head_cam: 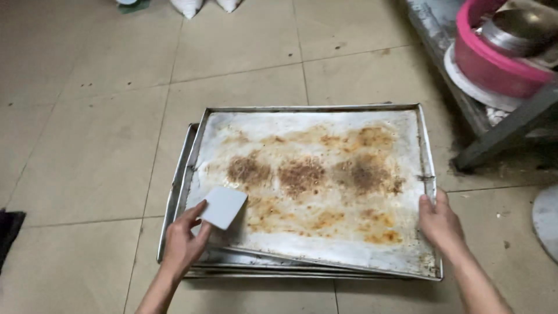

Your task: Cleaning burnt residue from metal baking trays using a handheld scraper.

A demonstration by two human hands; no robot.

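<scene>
Dirty metal baking tray (325, 244), big and flat, lay on top of a pile of other trays (174, 197) on the tiled floor (87, 145). Had brown burnt crumbs (302, 174) stuck across its middle. From the head view: left hand (183, 241) pinched a small white scraper (222, 206) against the tray's near left corner. Right hand (440, 224) gripped the tray's right edge. Pink tub (494, 64) sat on a metal rack (500, 131) at the far right.

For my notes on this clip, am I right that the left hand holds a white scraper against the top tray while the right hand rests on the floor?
Not quite: the right hand grips the top tray at its right edge, as the head view shows. The left hand does hold the white scraper against it.
</scene>
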